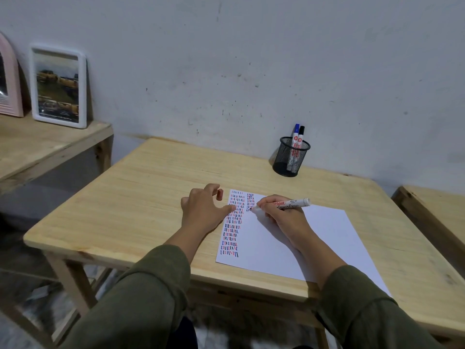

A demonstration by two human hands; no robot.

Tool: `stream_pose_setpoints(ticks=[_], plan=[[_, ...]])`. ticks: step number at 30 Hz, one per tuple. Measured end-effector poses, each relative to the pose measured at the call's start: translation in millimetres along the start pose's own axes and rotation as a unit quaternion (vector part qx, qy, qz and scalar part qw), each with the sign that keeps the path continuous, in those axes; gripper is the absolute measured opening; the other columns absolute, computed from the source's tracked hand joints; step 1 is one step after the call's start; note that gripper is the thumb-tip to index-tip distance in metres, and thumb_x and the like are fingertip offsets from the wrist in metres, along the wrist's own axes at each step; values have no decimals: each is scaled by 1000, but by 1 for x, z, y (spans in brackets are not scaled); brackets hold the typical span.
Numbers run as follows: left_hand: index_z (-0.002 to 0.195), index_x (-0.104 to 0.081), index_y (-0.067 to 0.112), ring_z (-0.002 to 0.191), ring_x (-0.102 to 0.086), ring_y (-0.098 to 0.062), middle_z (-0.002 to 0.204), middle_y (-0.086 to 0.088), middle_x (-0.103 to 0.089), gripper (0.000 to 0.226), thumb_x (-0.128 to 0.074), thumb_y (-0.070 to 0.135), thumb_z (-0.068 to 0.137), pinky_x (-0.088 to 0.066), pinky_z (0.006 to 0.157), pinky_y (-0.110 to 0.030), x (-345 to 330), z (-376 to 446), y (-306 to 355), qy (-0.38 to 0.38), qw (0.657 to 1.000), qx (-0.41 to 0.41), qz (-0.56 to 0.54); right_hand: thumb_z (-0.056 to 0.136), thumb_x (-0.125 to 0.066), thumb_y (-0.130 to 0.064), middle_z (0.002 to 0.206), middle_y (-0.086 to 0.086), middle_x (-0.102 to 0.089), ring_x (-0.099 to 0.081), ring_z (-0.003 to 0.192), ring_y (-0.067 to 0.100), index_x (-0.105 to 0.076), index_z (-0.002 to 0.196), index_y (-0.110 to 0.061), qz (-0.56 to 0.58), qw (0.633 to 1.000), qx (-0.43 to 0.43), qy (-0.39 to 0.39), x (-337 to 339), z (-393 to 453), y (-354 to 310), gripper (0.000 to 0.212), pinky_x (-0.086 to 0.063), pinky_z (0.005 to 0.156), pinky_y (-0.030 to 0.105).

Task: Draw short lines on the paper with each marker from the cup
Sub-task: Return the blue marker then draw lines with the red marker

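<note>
A white sheet of paper (302,238) lies on the wooden table (141,192), with columns of short red, blue and black lines down its left side. My right hand (284,220) grips a white marker (289,204), its tip touching the paper at the second column. My left hand (203,210) rests at the paper's left edge with a red cap (220,194) pinched in its fingers. A black mesh cup (292,157) stands at the back of the table holding a blue-capped marker (296,133) and a black-capped marker (301,134).
A second wooden table (37,144) at the left carries a white picture frame (59,86) and a pink frame (8,84) leaning on the wall. Another wooden table's edge (432,212) shows at the right. A grey wall runs right behind.
</note>
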State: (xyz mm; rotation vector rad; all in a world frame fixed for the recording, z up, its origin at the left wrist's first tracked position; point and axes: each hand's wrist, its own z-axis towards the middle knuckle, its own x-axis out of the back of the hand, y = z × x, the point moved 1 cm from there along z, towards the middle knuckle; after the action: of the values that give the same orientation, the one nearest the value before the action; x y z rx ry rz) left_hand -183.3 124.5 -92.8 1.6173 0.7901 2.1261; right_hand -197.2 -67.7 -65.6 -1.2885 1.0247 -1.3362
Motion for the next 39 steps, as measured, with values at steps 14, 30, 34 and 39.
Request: stream_pose_setpoints(ticks=[14,30,34,39], plan=[[89,-71,35,73,-68,-1,79,16,-73,10,-63,31,84,-54,86,-36,17,-2,17,59,941,97,-319,88,-59,-14,72,4,-68,-59,66,14,-74,92,-21,55,998,2,11,5,-7,-28,17,-47,58,21],[104,-67,14,72,-59,0,80,5,-66,17,-61,19,90,-40,63,-15,47,-18,108,-49,777,161,-606,87,-62,-8,77,4,-71,-66,72,17,-71,94,-14,54,989,137,-13,16,-19,-85,13,-52,68,28],[78,-66,21,73,-59,0,76,7,-65,13,-62,26,89,-33,60,-22,48,-22,113,-77,792,162,-584,87,-62,-8,77,4,-70,-66,73,17,-71,91,-16,51,989,140,-11,18,-20,-85,13,-52,68,29],[74,-64,21,82,-59,-2,75,10,-67,21,-63,40,85,-33,64,-24,51,-24,116,-96,802,177,-563,87,-60,-10,89,6,-72,-67,74,15,-72,92,-13,-27,983,179,-26,22,-19,-88,13,-53,67,25]])
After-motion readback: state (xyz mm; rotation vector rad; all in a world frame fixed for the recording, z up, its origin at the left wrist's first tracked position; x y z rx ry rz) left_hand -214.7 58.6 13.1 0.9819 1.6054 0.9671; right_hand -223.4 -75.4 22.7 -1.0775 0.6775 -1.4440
